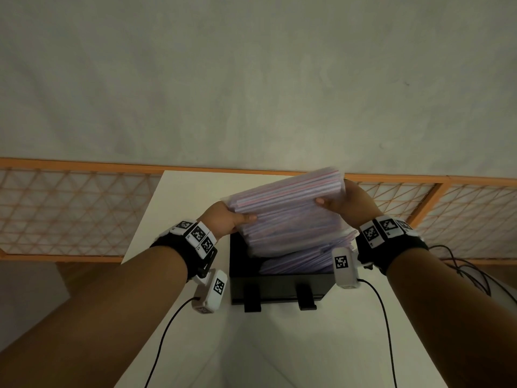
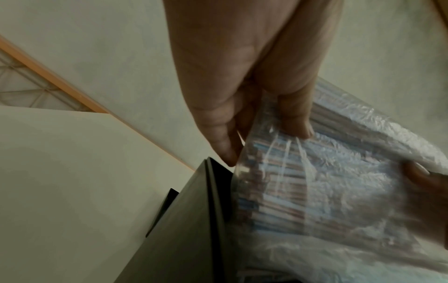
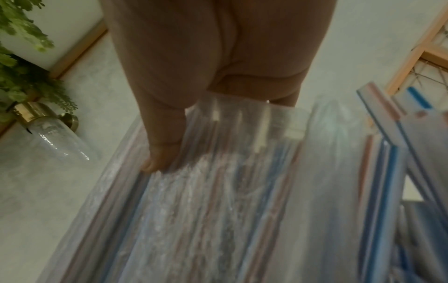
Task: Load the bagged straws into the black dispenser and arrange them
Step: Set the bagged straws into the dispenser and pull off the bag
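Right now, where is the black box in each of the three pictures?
Head: the black box sits low in the middle, under the bag of straws, between the two wrists.
Left wrist: its dark wall slants along the bottom, left of the bag.
Right wrist: not in it.
Shared landmark: the bag of straws, seen in all three.
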Demonstrator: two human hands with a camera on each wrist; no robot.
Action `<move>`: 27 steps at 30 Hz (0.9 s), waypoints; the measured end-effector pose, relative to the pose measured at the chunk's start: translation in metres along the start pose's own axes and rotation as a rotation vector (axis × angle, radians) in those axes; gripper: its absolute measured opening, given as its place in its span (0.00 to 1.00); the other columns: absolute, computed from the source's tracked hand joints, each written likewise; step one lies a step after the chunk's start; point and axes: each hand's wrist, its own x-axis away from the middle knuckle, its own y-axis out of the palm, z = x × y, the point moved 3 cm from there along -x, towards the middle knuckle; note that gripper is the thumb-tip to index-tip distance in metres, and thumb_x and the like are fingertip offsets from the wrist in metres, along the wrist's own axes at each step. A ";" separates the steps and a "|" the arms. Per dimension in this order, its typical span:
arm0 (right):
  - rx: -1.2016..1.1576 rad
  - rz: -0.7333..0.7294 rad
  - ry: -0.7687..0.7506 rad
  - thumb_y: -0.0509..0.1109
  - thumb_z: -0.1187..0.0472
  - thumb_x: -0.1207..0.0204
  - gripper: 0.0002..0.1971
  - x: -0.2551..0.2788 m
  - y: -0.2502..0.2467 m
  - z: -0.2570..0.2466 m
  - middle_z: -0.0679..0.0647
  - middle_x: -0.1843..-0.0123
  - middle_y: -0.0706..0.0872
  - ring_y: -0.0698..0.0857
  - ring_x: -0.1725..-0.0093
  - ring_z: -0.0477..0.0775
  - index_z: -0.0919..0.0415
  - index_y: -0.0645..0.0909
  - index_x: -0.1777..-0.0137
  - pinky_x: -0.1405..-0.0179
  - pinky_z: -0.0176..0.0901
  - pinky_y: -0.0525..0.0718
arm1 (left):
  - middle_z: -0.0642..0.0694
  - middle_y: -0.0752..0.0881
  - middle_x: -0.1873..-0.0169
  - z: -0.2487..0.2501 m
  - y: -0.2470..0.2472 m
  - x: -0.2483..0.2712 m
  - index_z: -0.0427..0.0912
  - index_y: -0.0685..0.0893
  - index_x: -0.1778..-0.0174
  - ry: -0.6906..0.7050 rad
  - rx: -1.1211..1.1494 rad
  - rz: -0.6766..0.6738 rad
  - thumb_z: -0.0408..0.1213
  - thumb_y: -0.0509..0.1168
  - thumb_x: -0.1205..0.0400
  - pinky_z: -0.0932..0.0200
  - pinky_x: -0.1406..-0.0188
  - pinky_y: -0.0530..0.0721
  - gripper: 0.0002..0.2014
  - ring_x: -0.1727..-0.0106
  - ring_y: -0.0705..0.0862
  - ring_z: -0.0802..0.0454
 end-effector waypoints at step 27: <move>-0.228 0.190 -0.006 0.75 0.51 0.29 0.20 -0.002 -0.008 -0.016 0.61 0.47 0.88 0.85 0.45 0.62 0.64 0.82 0.43 0.46 0.53 0.83 | 0.41 0.88 0.42 0.008 0.003 0.004 0.42 0.83 0.37 0.100 -0.203 -0.093 0.29 0.81 0.38 0.43 0.35 0.83 0.31 0.38 0.85 0.42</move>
